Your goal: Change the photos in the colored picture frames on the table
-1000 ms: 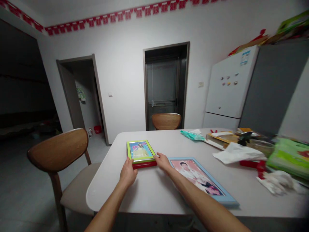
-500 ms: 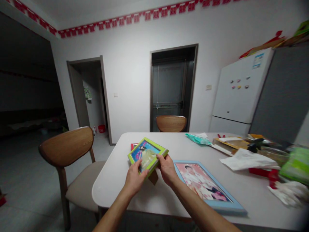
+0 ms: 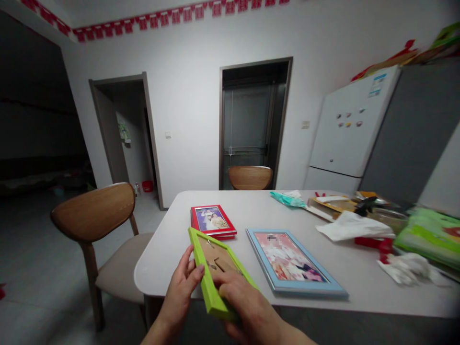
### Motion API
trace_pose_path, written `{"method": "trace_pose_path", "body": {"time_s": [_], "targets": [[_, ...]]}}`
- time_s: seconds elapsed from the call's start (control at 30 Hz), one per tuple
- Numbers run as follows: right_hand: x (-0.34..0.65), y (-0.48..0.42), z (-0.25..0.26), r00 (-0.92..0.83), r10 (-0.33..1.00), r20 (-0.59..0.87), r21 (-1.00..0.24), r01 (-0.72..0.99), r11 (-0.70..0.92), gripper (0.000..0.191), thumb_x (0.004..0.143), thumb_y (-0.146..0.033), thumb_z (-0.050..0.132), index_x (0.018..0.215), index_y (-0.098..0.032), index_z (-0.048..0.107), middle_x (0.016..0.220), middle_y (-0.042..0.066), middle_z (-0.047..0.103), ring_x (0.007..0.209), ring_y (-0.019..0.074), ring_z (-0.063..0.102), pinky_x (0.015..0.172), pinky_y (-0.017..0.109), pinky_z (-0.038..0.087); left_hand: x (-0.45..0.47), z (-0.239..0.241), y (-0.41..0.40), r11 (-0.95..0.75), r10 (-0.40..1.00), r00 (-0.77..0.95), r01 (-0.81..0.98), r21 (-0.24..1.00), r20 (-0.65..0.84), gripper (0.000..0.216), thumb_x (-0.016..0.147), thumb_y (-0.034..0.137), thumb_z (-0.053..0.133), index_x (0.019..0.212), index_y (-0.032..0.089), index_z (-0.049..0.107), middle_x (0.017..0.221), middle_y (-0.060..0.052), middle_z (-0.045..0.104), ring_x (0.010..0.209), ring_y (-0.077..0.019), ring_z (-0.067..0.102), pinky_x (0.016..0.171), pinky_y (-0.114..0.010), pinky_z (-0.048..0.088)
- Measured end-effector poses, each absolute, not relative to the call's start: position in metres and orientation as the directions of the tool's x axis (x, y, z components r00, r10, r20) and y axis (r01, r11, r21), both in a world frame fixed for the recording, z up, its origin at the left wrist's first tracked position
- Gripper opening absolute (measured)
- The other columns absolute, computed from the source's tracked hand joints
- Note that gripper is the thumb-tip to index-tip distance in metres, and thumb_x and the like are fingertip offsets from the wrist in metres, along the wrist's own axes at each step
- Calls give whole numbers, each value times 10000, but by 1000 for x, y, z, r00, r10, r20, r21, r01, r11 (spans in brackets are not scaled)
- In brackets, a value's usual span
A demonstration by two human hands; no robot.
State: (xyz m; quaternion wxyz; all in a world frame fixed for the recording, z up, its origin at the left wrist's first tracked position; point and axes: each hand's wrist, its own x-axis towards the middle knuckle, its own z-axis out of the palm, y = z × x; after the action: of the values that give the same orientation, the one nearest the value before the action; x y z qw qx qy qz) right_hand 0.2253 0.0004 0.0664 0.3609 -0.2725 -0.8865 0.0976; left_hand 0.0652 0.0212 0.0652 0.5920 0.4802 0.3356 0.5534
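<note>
A lime green picture frame is tilted above the near edge of the table, its brown backing board turned up toward me. My left hand grips the frame's left side, thumb on the rim. My right hand wraps around the lower right part, fingers over the backing; some fingertips are hidden. Just beyond it lies a short stack of red picture frames, the top one with a photo. To the right a larger light blue picture frame lies face up on the table.
The white table holds a teal wrapper, white paper, a glass bowl, a green package and crumpled white gloves or cloth on the right. Wooden chairs stand at the left and far side.
The green frame has been turned over from photo side to backing side and brought lower and nearer. The red frames behind it now show. My right hand has moved onto the backing.
</note>
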Motion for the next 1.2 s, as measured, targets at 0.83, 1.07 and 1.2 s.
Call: {"method": "trace_pose_path", "body": {"time_s": [0.83,1.07,1.2], "targets": [[258,79,25,-306,908,285,-399,824,402,233,673,-137,456,843,-136,617,910,96,573,879,178,492,801,266,360,46,9,52,-99,993,23,699,709,116,665,595,215,512,1221,64,346,1269,-128,408,1161,-227,366,982,-309,224],[256,94,12,-263,921,287,-292,892,345,234,701,-120,420,700,-146,653,799,94,573,797,172,480,734,234,334,45,0,53,-142,987,52,732,667,152,630,627,203,465,1227,61,341,1295,-129,368,1186,-209,335,998,-299,209],[250,95,14,-235,923,305,-295,898,326,249,730,-135,403,705,-160,650,803,91,569,787,174,468,705,233,326,45,0,52,-149,985,55,737,659,162,612,638,202,456,1221,48,348,1298,-139,360,1194,-211,323,1004,-306,201]]}}
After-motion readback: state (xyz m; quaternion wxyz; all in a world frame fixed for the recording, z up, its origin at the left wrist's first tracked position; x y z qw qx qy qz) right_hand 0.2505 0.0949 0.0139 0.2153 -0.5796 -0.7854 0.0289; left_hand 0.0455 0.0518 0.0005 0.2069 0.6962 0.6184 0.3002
